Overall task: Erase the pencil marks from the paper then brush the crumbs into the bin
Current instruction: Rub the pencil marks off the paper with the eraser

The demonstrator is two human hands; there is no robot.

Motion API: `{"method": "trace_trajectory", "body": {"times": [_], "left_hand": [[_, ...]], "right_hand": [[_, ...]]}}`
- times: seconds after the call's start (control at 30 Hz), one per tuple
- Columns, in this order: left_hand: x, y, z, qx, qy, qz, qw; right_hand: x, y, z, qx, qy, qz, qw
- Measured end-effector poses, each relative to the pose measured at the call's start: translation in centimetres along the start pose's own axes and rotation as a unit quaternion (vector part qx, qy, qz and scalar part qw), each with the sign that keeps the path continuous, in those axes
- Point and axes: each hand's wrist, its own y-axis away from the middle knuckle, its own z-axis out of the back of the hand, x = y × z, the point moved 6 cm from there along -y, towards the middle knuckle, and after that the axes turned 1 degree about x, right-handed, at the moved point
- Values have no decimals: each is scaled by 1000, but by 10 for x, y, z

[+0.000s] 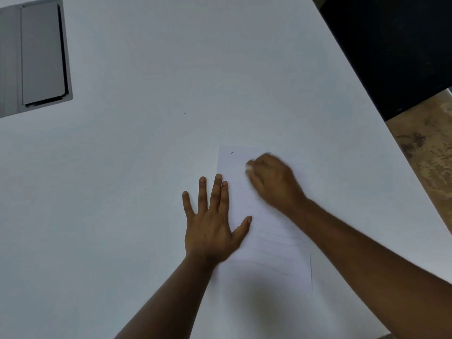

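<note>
A white lined sheet of paper (266, 243) lies on the white table (146, 143). A small dark pencil mark (231, 153) shows near its top left corner. My left hand (212, 223) rests flat with straight, spread fingers on the paper's left edge. My right hand (274, 182) is blurred over the upper part of the sheet, fingers curled round something small and white at the fingertips, likely an eraser (249, 167). No bin is in view.
A grey metal hatch (36, 57) is set into the table at the far left. The table's right edge runs diagonally; beyond it are a black object (391, 45) and brown mottled floor (430, 155).
</note>
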Motion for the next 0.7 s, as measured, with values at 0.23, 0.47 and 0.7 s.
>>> {"method": "trace_trajectory", "body": {"times": [0.23, 0.47, 0.7], "left_hand": [[0, 1, 0, -1, 2, -2, 1000], [0, 0, 1, 0, 6, 1, 1000], [0, 0, -1, 1, 2, -3, 1000]], "right_hand": [[7, 13, -32, 88, 17, 35, 995], [-7, -17, 2, 46, 57, -26, 997], [21, 7, -25, 79, 56, 67, 993]]}}
